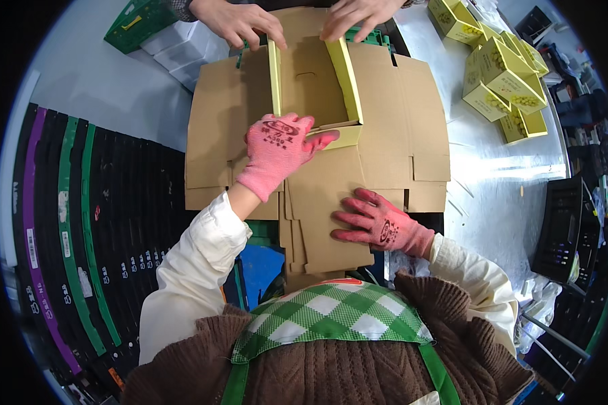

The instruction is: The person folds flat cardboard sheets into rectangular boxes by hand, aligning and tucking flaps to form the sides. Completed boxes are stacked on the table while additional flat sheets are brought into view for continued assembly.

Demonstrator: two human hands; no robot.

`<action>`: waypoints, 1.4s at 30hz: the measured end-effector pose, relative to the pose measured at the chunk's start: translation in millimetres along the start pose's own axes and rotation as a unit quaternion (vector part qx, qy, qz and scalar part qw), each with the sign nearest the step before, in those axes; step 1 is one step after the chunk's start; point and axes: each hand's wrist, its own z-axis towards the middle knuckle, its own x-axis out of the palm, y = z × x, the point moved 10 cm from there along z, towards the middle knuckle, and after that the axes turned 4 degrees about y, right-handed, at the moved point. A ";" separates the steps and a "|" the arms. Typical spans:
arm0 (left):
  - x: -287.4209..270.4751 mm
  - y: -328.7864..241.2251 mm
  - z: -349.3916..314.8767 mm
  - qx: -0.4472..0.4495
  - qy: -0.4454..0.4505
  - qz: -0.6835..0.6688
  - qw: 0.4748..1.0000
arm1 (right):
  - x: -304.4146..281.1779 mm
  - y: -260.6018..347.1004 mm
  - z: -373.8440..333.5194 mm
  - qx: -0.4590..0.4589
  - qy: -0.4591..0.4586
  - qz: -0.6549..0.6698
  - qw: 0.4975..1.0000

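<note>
A partly folded box (309,74), brown inside with yellow outer walls, lies on a stack of flat cardboard sheets (412,115). At its near left corner, my left hand (279,148) in a pink glove is closed on the near wall, with the thumb stretched to the right along it; some fingertips are hidden. Nearer to me, my gloved right hand (383,224) rests with fingers spread on a flat cardboard flap (327,223). Across from me, a co-worker's two bare hands touch the far ends of the box's left and right side walls.
On the metal table (500,175) to the right stand several folded yellow boxes (513,77). A black device (564,229) with a panel sits at its near right. Stacked black crates (125,250) fill the left side, and a green crate (139,25) is at the far left.
</note>
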 end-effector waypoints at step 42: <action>-15.9 -13.3 2.3 0.056 0.290 0.138 0.945 | -64.4 -94.4 99.6 0.098 -0.006 0.005 0.995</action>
